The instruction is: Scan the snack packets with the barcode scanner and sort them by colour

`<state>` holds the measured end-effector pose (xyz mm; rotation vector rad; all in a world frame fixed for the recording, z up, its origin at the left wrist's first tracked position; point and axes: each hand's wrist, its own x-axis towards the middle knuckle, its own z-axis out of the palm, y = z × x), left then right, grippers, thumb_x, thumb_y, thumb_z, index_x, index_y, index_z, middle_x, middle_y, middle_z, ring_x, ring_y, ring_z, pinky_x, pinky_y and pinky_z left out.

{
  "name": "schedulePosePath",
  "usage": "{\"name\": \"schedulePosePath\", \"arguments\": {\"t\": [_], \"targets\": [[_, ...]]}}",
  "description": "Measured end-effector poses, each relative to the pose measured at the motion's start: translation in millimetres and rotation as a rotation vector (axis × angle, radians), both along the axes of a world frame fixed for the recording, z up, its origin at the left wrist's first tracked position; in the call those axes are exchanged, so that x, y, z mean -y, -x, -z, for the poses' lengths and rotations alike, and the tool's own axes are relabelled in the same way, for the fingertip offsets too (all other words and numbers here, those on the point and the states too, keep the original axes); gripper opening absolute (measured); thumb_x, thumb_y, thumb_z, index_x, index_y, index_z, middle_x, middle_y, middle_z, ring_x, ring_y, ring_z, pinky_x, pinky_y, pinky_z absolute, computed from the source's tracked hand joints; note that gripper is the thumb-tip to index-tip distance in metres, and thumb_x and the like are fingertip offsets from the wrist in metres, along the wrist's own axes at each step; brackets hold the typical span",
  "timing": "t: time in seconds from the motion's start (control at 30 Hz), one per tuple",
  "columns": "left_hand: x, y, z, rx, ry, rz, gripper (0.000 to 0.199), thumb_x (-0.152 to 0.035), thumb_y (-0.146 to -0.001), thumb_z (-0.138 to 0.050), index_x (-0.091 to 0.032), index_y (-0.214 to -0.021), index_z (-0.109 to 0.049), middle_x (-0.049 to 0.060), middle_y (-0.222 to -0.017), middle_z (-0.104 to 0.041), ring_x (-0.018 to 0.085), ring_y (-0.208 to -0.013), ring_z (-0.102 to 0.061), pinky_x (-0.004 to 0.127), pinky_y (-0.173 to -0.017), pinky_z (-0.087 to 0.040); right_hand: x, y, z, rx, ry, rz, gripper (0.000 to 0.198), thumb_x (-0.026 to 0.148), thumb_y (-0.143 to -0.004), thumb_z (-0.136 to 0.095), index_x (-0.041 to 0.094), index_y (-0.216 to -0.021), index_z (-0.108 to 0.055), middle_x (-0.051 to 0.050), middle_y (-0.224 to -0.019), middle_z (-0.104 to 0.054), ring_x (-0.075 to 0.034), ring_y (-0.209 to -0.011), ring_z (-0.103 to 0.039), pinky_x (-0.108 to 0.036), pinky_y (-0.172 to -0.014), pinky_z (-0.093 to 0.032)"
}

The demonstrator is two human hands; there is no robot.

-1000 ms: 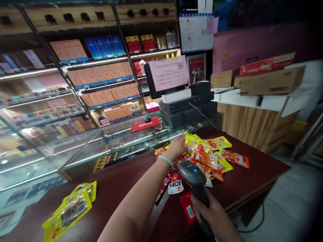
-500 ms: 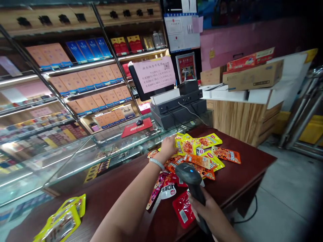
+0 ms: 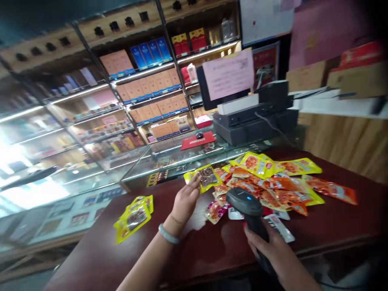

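My left hand (image 3: 186,202), with a pale bangle at the wrist, has its fingers closed on the left end of a yellow snack packet (image 3: 208,178) with a dark picture. That packet is beside the left edge of a heap of yellow and orange snack packets (image 3: 257,165). In my right hand (image 3: 269,246) is a black barcode scanner (image 3: 247,204), gripped by its handle with its head tipped to the left and a blue light on top. A few more yellow packets (image 3: 135,218) lie apart on the left of the dark red table (image 3: 194,246).
Behind the table runs a glass display counter (image 3: 142,161), with a red mouse mat (image 3: 198,140) on it. A till (image 3: 257,123) with a screen bearing a pink notice (image 3: 228,74) stands at its right. Shelves of boxed goods (image 3: 148,87) fill the back; cardboard boxes (image 3: 362,81) sit at right.
My left hand has drawn back leftward from the heap, bringing a yellow snack packet out with it. The view has turned left. The scanner stays in my right hand.
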<state>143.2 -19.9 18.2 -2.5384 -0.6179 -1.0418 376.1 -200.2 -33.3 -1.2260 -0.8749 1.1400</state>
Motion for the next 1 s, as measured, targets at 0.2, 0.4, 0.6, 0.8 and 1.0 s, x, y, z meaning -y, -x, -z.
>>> {"name": "schedulePosePath", "arguments": {"t": [0.2,0.4,0.6,0.8,1.0], "targets": [[70.3,122.4,30.6,0.026,0.022,-0.160,0.022,-0.003,-0.094,-0.048,-0.020,-0.096,-0.063,0.009,-0.142,-0.061,0.024,-0.143,-0.044,0.041,-0.108,-0.054,-11.7,62.4,-2.2,-0.069,0.068,-0.268,0.046,0.056,-0.078,-0.077,0.020,-0.101,-0.061,0.006,-0.066,-0.052,-0.013,-0.057,-0.044,-0.024,-0.053,-0.035],[105.4,193.1,59.9,0.214,0.094,-0.461,0.021,-0.010,-0.097,-0.048,-0.024,-0.095,-0.064,0.006,-0.139,-0.064,0.023,-0.141,-0.047,0.047,-0.111,-0.051,-20.1,128.0,-14.1,-0.129,0.059,-0.555,0.044,0.058,-0.079,-0.076,0.020,-0.093,-0.058,0.009,-0.062,-0.040,-0.010,-0.053,-0.033,-0.024,-0.049,-0.025],[120.0,227.3,77.0,0.296,0.090,-0.551,0.017,-0.011,-0.097,-0.050,-0.023,-0.093,-0.061,0.007,-0.143,-0.061,0.024,-0.143,-0.044,0.047,-0.110,-0.051,-30.6,171.3,-17.7,-0.063,0.026,-0.707,0.037,0.052,-0.088,-0.068,0.021,-0.104,-0.057,0.010,-0.063,-0.039,-0.010,-0.053,-0.030,-0.025,-0.049,-0.023],[123.3,240.3,81.0,0.299,0.156,-0.587,0.020,-0.010,-0.096,-0.048,-0.023,-0.095,-0.062,0.007,-0.145,-0.058,0.024,-0.146,-0.041,0.048,-0.114,-0.047,-34.2,189.9,-17.3,-0.044,0.071,-0.719,0.044,0.056,-0.083,-0.071,0.020,-0.106,-0.061,0.010,-0.058,-0.039,-0.010,-0.049,-0.031,-0.025,-0.048,-0.022],[88.6,246.6,79.8,0.245,0.430,-0.824,0.054,-0.009,-0.091,-0.049,-0.023,-0.143,-0.045,0.015,-0.152,-0.049,0.024,-0.147,-0.038,0.044,-0.116,-0.043,-37.7,180.8,-5.7,-0.024,0.069,-0.642,0.049,0.059,-0.075,-0.078,0.018,-0.099,-0.063,0.006,-0.067,-0.048,-0.011,-0.056,-0.039,-0.025,-0.052,-0.029]]}}
